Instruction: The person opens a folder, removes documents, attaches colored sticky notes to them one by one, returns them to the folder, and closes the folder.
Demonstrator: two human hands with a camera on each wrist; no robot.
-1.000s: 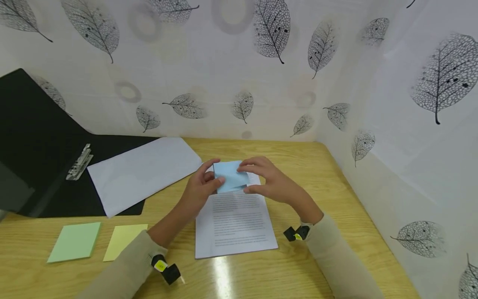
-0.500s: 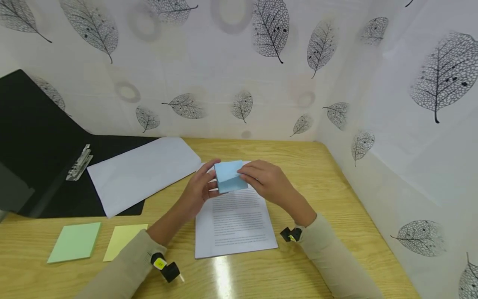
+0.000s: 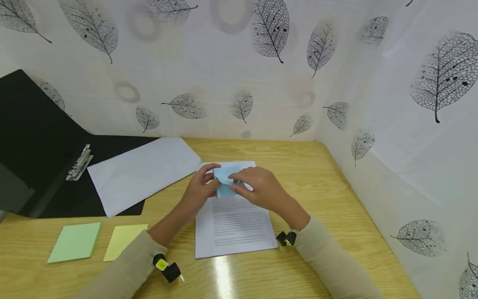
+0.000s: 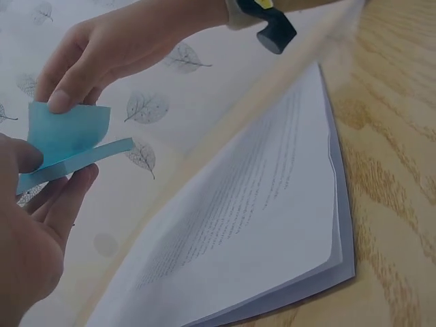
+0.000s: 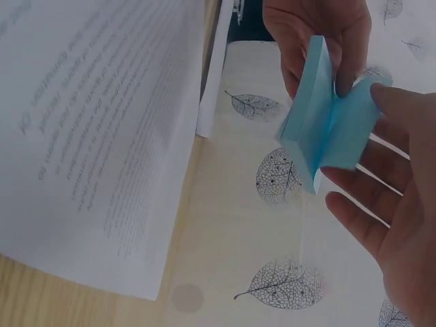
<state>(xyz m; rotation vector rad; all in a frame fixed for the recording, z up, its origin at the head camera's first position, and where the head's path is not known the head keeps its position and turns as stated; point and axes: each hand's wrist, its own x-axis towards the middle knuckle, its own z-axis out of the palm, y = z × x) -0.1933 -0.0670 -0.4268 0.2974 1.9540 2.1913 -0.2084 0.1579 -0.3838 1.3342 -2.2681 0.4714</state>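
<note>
My left hand (image 3: 197,192) grips a pad of blue sticky notes (image 3: 225,192) by its left side, above a stack of printed pages (image 3: 239,228). My right hand (image 3: 266,189) pinches the top sheet between thumb and fingers. In the right wrist view that sheet (image 5: 351,133) stands away from the pad (image 5: 310,102) and stays joined to it along one edge, with the left thumb close to the join. The left wrist view has the sheet (image 4: 68,133) bent upward over the pad's thickness.
Green sticky notes (image 3: 74,242) and yellow sticky notes (image 3: 121,238) lie at the table's front left. Behind them a black clip folder (image 3: 41,153) lies open, with white paper (image 3: 145,172) across it. A leaf-patterned covering (image 3: 209,70) rises at the back and right.
My right hand has moved left and slightly nearer, folding the top blue sheet up and over toward the left. The left thumb went behind the pad, then came back over its front.
</note>
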